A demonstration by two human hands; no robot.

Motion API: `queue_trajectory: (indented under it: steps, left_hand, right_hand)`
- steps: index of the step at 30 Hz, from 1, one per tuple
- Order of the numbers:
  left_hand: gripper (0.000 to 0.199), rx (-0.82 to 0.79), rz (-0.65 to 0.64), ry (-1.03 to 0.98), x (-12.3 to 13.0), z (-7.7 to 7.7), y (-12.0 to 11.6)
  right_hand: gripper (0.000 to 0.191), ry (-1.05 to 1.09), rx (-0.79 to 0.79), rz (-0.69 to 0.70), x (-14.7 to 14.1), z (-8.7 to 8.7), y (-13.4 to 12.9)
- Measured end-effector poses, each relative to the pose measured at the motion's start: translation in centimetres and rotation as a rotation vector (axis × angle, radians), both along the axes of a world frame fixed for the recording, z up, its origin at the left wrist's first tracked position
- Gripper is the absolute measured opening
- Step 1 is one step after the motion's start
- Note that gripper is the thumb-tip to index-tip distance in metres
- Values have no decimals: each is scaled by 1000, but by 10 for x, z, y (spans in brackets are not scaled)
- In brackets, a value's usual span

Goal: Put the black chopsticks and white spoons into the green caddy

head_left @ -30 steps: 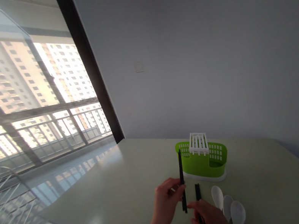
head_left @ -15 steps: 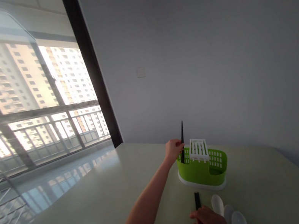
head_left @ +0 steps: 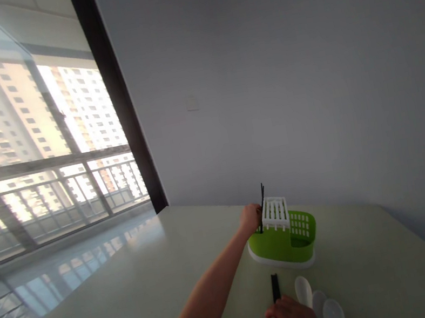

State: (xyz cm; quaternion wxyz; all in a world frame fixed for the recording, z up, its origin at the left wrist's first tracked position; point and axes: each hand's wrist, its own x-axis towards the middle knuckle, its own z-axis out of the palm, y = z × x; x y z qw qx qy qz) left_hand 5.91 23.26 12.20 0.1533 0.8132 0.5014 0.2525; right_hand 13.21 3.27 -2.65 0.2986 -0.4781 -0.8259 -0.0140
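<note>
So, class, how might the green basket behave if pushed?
The green basket would probably stay stiff, as it looks like moulded plastic. Slotted and thin-walled, it seems light for its size. Its wide white base may make it slide before tipping.

The white rack (head_left: 275, 212) bars the left hand (head_left: 252, 216) rightward, while leftward lies open room.

Probably a home: cutlery caddy (head_left: 275, 249) on a table (head_left: 135, 282), apartment blocks (head_left: 18, 105) beyond a balcony railing (head_left: 42, 183)
</note>
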Motion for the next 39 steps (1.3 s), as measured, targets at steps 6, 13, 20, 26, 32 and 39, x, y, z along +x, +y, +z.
queue_trajectory:
  steps: [6, 13, 20, 26, 32, 39]
  left_hand:
    - [29, 29, 83, 61, 2, 0, -7]
    - [25, -6, 127, 73, 3, 10, 4]
    - [29, -25, 162, 73, 6, 16, 3]
    - [31, -50, 132, 48, 5, 11, 5]
    - [26, -87, 116, 3, 8, 6, 17]
    - [29, -61, 80, -103, 8, 5, 19]
  right_hand:
    - [25, 58, 54, -1, 0, -6, 3]
    - [27, 129, 133, 13, -1, -6, 3]
    - [26, 111, 93, -4, -1, -8, 4]
    - [26, 102, 55, 1, 0, -11, 3]
    - [26, 96, 104, 3, -3, -14, 6]
    - [26, 109, 101, 4, -2, -20, 8]
